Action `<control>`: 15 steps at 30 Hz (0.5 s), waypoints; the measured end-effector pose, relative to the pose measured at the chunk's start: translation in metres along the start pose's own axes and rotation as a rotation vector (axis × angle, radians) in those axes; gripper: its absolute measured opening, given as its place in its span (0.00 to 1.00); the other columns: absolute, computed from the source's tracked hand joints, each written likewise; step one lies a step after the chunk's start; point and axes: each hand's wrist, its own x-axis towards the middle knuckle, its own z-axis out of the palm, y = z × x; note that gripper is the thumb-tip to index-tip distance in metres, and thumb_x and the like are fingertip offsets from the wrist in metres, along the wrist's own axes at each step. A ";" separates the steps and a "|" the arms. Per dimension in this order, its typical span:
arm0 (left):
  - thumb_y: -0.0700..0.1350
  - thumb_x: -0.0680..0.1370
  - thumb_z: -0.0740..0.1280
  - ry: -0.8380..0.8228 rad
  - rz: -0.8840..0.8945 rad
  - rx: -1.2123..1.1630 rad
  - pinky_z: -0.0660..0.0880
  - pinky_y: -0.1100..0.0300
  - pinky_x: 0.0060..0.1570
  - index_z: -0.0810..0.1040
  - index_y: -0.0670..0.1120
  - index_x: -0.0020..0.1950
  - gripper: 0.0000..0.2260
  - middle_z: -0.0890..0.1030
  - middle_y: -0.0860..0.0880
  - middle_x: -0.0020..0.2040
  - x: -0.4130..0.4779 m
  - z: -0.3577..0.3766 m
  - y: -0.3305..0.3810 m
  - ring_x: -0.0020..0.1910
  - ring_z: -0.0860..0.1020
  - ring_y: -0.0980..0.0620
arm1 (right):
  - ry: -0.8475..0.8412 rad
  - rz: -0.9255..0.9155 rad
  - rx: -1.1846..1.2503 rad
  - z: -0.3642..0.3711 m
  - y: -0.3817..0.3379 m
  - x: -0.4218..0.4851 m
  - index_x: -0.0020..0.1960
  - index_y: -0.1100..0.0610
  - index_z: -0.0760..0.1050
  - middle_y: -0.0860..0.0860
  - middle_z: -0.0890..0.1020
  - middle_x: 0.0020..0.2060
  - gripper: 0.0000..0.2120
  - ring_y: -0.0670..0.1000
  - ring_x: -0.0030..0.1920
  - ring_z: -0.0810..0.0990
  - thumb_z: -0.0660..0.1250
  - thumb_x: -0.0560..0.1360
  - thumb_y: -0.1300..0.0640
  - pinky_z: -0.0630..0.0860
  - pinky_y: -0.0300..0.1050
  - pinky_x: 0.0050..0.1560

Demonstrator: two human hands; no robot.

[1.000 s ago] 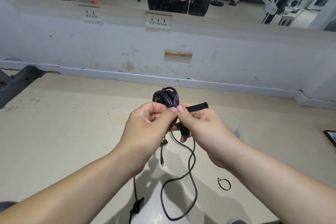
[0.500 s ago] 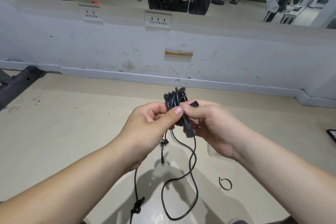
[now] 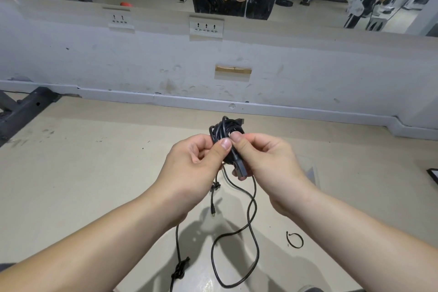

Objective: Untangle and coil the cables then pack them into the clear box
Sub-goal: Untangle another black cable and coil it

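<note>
A black coiled cable [image 3: 225,129] is held up in front of me between both hands. My left hand [image 3: 194,166] pinches the coil from the left with thumb and fingers. My right hand [image 3: 267,163] grips it from the right, thumb on top, with a black strap or plug end [image 3: 240,168] hanging below the fingers. A loose length of black cable [image 3: 251,218] droops from the coil in a loop onto the floor. Another strand with a knot [image 3: 181,269] hangs at the lower left. The clear box [image 3: 308,169] lies on the floor, mostly hidden behind my right hand.
A small black tie loop [image 3: 294,239] lies on the beige floor to the right. A grey wall with sockets [image 3: 206,27] and a mirror above it stands ahead. A dark metal frame [image 3: 26,109] sits far left, and a dark flat object [image 3: 432,174] at the right edge.
The black strap that stuck out to the right now lies wrapped against the coil under my right thumb. Both hands have closed in tighter on the coil.
</note>
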 end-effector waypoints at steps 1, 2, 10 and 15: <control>0.55 0.80 0.71 0.004 0.001 -0.004 0.59 0.59 0.27 0.79 0.39 0.47 0.18 0.72 0.46 0.36 0.000 0.000 -0.001 0.33 0.61 0.48 | -0.008 -0.002 -0.017 0.001 -0.001 -0.001 0.41 0.57 0.85 0.60 0.79 0.34 0.14 0.55 0.32 0.74 0.72 0.79 0.49 0.73 0.47 0.32; 0.55 0.80 0.71 0.003 0.000 -0.010 0.59 0.59 0.27 0.80 0.39 0.48 0.18 0.72 0.46 0.36 0.001 0.000 -0.001 0.34 0.61 0.48 | -0.023 0.001 -0.033 0.000 -0.001 -0.001 0.41 0.57 0.85 0.59 0.79 0.34 0.14 0.55 0.33 0.73 0.70 0.80 0.48 0.72 0.48 0.34; 0.52 0.77 0.75 -0.026 -0.021 -0.022 0.67 0.66 0.29 0.82 0.39 0.47 0.15 0.79 0.46 0.35 0.006 -0.007 -0.003 0.30 0.70 0.52 | -0.188 0.210 0.074 -0.001 -0.005 -0.008 0.53 0.57 0.85 0.53 0.82 0.42 0.13 0.50 0.39 0.77 0.63 0.84 0.53 0.75 0.41 0.34; 0.60 0.65 0.80 0.025 -0.103 -0.093 0.77 0.58 0.33 0.82 0.42 0.53 0.27 0.87 0.42 0.43 0.010 -0.010 -0.001 0.37 0.83 0.52 | -0.207 0.244 0.141 -0.002 -0.007 -0.009 0.59 0.60 0.83 0.54 0.82 0.46 0.13 0.49 0.38 0.79 0.63 0.84 0.55 0.74 0.42 0.35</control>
